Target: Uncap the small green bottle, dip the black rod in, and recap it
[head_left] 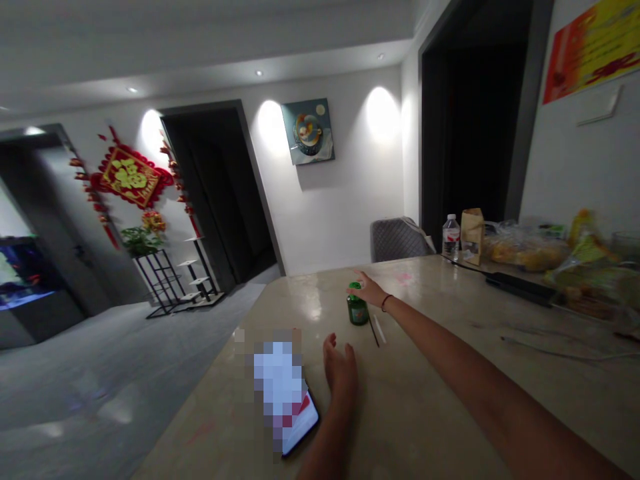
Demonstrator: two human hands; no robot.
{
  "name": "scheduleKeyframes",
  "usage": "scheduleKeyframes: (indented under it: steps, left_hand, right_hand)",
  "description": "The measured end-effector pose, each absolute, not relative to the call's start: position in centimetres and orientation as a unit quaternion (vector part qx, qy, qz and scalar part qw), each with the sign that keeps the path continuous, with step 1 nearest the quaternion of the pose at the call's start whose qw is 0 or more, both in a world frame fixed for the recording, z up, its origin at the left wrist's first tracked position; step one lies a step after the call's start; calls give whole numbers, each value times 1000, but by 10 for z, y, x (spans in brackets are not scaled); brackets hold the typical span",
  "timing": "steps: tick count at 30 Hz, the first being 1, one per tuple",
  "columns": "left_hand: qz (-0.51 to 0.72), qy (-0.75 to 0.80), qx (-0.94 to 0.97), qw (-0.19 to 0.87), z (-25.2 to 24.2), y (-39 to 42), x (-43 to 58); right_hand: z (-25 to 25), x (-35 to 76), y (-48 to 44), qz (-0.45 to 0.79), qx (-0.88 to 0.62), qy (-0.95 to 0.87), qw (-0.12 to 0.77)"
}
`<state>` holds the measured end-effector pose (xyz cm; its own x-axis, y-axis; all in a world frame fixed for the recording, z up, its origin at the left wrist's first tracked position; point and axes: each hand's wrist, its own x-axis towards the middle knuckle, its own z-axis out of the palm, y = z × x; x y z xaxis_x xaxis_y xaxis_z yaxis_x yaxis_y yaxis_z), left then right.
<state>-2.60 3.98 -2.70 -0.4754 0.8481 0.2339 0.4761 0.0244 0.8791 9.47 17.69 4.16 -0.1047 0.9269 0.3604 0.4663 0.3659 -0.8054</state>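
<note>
One squat green glass jar (pixel 357 311) stands on the glossy stone table (pixel 440 400), the right hand (pixel 371 291) over its cap (pixel 355 287); I cannot tell if it grips. Two thin sticks (pixel 377 329) lie beside it. The left hand (pixel 341 368) rests slack, near one flat phone (pixel 303 417).

green bottle (pixel 357 311) | small, capped | upright | on beige table (pixel 440 400), mid-surface

Count, centre frame: 1 left hand (pixel 340 370), 1 right hand (pixel 369 291), 1 green jar (pixel 357 311), 2 thin sticks (pixel 380 329), 1 phone (pixel 303 421). Right side: 1 water bottle (pixel 451 239), 1 paper bag (pixel 472 235), 1 grey chair (pixel 397 240). Top: 1 wall painting (pixel 307 131).
</note>
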Motion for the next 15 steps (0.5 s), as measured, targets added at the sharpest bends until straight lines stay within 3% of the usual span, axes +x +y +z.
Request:
scheduleKeyframes:
  steps: [10, 15]
  left_hand:
    - [505, 680, 501, 177, -26, 38, -24]
    - [526, 661, 514, 152, -28, 35, -20]
  right_hand:
    - [18, 93, 142, 197, -510, -710, 444]
    - [38, 106, 109, 136, -532, -766, 335]
